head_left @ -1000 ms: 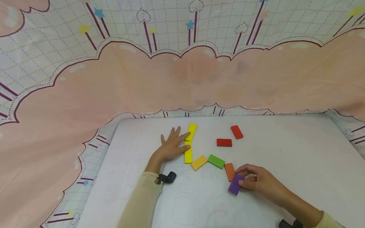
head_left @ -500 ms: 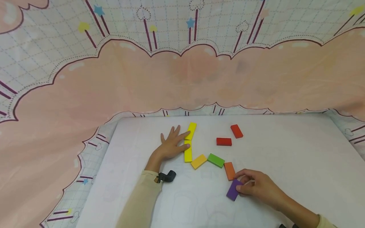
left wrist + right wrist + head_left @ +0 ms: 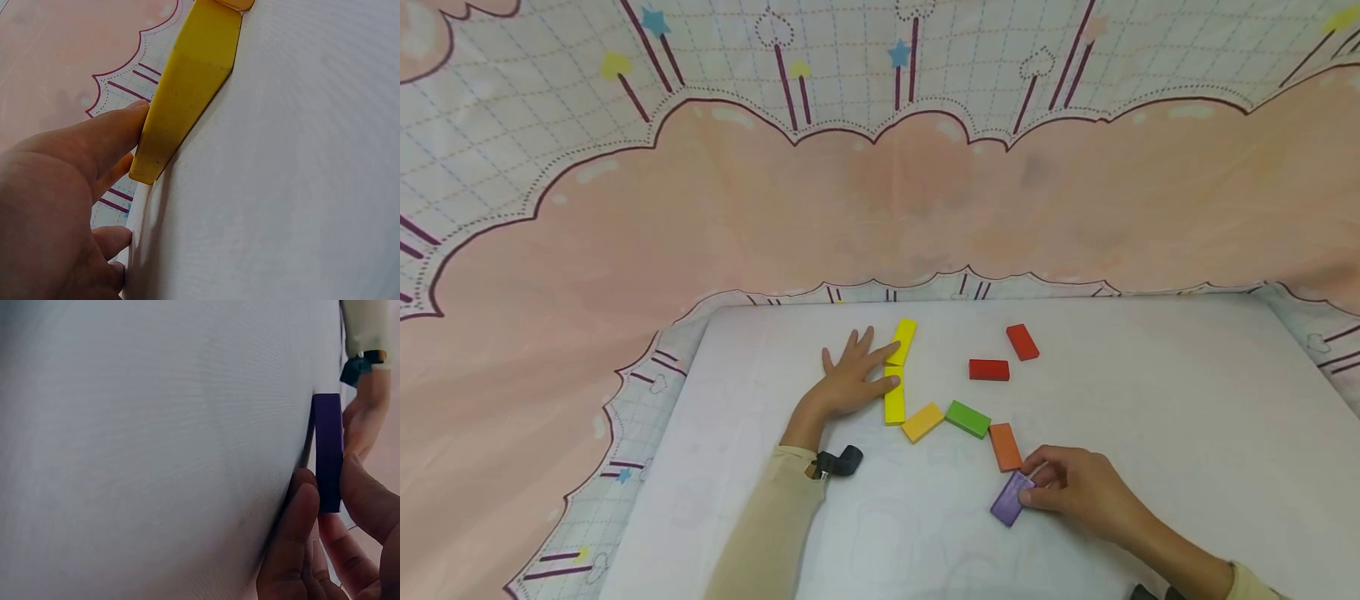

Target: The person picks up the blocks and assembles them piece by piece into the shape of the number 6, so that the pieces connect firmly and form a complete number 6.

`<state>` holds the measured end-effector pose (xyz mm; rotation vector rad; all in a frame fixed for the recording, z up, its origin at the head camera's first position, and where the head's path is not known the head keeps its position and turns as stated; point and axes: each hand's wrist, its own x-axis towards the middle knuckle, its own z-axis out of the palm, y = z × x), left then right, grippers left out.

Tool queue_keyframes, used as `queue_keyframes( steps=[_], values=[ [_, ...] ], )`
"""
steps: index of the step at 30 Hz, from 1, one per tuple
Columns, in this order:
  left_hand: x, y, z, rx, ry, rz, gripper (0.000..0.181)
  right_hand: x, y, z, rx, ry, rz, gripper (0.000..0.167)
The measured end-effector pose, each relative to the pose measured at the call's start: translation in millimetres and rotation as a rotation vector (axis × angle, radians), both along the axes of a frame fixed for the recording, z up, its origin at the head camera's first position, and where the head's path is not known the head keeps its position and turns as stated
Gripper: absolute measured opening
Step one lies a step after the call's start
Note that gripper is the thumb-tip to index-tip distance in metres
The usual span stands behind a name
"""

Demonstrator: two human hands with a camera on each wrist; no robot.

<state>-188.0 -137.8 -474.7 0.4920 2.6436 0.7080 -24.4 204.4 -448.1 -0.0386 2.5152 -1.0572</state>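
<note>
With its fingers spread, my left hand [image 3: 844, 385] rests a fingertip on the upper yellow block [image 3: 907, 333] and the thumb on the lower yellow block [image 3: 894, 410]. That thumb touches a yellow block [image 3: 187, 81] in the left wrist view too. Between thumb and fingers my right hand [image 3: 1081, 485] pinches a purple block [image 3: 1006, 503], just below the orange block [image 3: 1004, 447]. On edge in the right wrist view, the purple block [image 3: 329, 450] shows fingers on both sides. An amber block [image 3: 922, 423] and a green block [image 3: 967, 419] continue the curved row from yellow to orange.
Two red blocks, one lying crosswise [image 3: 988, 370] and one slanted [image 3: 1022, 342], lie apart behind the row. All sits on a white tabletop [image 3: 1187, 400]. A patterned cloth [image 3: 850, 208] hangs behind the table's far edge.
The right hand has shifted slightly toward the front with the purple block, which has turned and moved a little down and left. The left hand stays in place.
</note>
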Motion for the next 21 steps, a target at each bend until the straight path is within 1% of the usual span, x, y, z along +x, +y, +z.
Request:
queue_keyframes(
  steps=[9,21],
  values=[
    [0.1,0.6,1.0,-0.002,-0.001,0.001,0.065,-0.9,-1.4,-0.7,0.061,0.046,0.0,0.032],
    [-0.7,0.6,0.4,0.002,0.001,0.0,0.065,0.8,-4.1,2.6,0.11,0.052,-0.031,0.027]
  ],
)
